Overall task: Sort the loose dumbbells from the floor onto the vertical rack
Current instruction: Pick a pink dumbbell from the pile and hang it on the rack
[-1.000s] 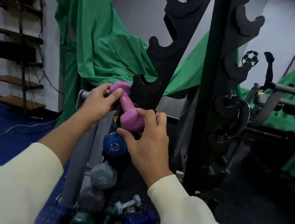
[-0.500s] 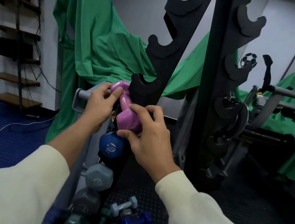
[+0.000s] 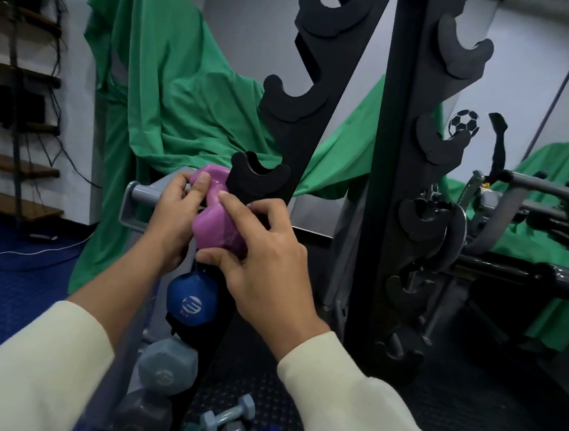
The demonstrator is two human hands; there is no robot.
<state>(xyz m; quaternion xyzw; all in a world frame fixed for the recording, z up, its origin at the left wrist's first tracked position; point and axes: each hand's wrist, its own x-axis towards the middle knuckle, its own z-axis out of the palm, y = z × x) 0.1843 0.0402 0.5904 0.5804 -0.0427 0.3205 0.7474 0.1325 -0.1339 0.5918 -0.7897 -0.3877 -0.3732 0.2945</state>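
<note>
**Pink dumbbell held at the rack's cradle, both hands on it**

Since half a second ago, the pink dumbbell (image 3: 219, 221) has been lifted a little and the right hand (image 3: 265, 265) has slid further over its near head, the forefinger now reaching along the handle; the left hand (image 3: 173, 216) has closed in around the far end.

Largest in view, the black vertical rack (image 3: 308, 90) rises in two uprights with U-shaped cradles stepped up each one. The dumbbell sits against the left upright, just below and left of an empty cradle (image 3: 258, 182). Its long axis runs steeply, the far head up and away toward that cradle, the near head down toward the person. It is glossy, smooth, magenta-pink, with rounded many-sided heads and a thick waist.

Left grip: fingers curled around the upper head and handle, thumb on top. Right grip: fingers and thumb pressed around the lower head.

Lower on the same upright sit a blue dumbbell (image 3: 193, 302) with a white round logo on its end, too small to read, then a pale grey dumbbell (image 3: 168, 366) with an embossed mark, and a dark grey dumbbell (image 3: 143, 416). On the floor (image 3: 466, 403) beside the rack's foot lie loose dumbbells (image 3: 227, 416), pale blue, teal and dark blue.
</note>
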